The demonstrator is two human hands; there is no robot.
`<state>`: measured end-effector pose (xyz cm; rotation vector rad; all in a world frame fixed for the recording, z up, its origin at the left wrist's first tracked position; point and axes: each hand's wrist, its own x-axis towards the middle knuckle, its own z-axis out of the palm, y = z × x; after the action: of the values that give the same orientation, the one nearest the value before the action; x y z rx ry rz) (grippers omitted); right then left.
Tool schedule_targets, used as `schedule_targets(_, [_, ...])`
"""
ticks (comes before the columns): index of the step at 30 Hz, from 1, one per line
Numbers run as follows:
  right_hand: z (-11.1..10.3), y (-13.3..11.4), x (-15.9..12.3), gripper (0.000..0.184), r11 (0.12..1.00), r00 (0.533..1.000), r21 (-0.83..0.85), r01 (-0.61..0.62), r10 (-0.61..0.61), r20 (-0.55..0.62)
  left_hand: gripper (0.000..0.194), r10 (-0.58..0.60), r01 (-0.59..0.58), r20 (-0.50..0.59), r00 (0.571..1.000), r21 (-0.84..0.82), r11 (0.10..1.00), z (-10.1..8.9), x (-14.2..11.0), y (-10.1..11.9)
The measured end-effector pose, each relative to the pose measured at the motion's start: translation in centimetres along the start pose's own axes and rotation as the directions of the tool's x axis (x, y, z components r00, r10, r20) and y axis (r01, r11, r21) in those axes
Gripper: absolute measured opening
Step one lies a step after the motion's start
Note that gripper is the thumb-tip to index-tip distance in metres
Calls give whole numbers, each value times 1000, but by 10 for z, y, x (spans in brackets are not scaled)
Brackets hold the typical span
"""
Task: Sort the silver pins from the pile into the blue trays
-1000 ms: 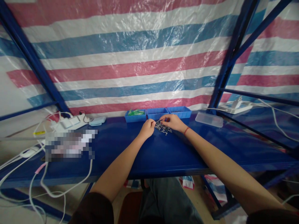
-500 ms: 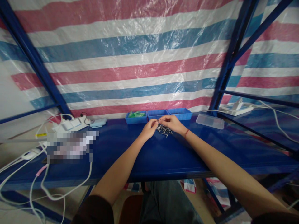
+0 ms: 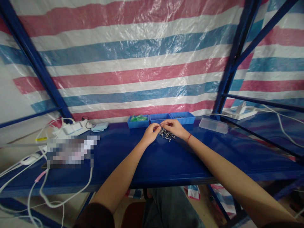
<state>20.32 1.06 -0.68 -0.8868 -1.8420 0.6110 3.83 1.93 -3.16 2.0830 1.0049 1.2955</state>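
Note:
Over the desk's far middle, my left hand (image 3: 151, 133) and my right hand (image 3: 176, 128) meet with fingertips pinched together. Whatever sits between the fingertips is too small and too covered to name. Just under and behind the fingers lies a loose heap of small metal screw-like pieces (image 3: 167, 134), partly hidden by my right hand. Three blue bins stand in a row beyond the hands. Green pieces (image 3: 139, 118) fill the left bin (image 3: 132, 124). My fingers partly cover the middle bin (image 3: 159, 116). A few small dark pieces lie in the right bin (image 3: 188, 120).
A clear plastic lid or tray (image 3: 213, 125) rests right of the bins. Power strips stand at left (image 3: 71, 128) and right (image 3: 240, 112), with white cables (image 3: 91, 177) trailing at the left. A light blue case (image 3: 99, 127) lies nearby. Blue posts (image 3: 229, 72) frame the desk (image 3: 166, 167).
The whole view has shifted slightly. Both hands stay together above the metal pieces, their fingers moving only a little.

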Motion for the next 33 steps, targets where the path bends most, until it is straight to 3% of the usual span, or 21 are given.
schedule_targets(6, [-1, 2, 0, 21, 999, 999, 5, -42, 42, -19, 9, -10, 10, -73, 997, -7, 1000, -4, -2, 10])
schedule_targets(13, [1, -1, -4, 25, 998, 996, -35, -59, 61, 59, 16, -42, 33, -96, 994, -94, 995, -4, -2, 13])
schedule_targets(15, [2, 0, -3, 26, 998, 999, -53, -45, 47, 25, 21, -67, 55, -112, 991, -110, 992, -3, -2, 12])
schedule_targets(17, [-3, 2, -1, 28, 994, 993, -101, -46, 35, -109, 29, -94, 81, -118, 989, -108, 991, -2, -2, 12])
schedule_targets(19, [-15, 6, 2, 31, 971, 940, -203, -123, 48, -339, 33, -117, 109, -102, 988, -87, 990, -1, -2, 11])
schedule_targets(21, [-34, 12, 3, 35, 905, 823, -318, -283, 59, -565, 34, -125, 122, -75, 989, -47, 991, 0, -3, 10])
schedule_targets(23, [-56, 22, 1, 37, 800, 727, -406, -442, 54, -685, 32, -97, 98, -17, 995, 15, 995, 0, -4, 9])
schedule_targets(24, [-67, 28, 0, 37, 742, 711, -445, -502, 60, -701, 30, -62, 60, 29, 998, 60, 996, 0, -5, 8])
schedule_targets(26, [-82, 41, -3, 36, 641, 721, -489, -591, 148, -677, 23, 26, -49, 129, 991, 174, 984, 0, -8, 7])
schedule_targets(28, [-90, 52, -7, 37, 585, 715, -494, -643, 228, -660, 19, 81, -144, 219, 972, 288, 947, -1, -11, 8])
schedule_targets(33, [-83, 54, -9, 42, 622, 696, -440, -648, 250, -673, 15, 48, -204, 329, 943, 459, 865, -1, -15, 16])
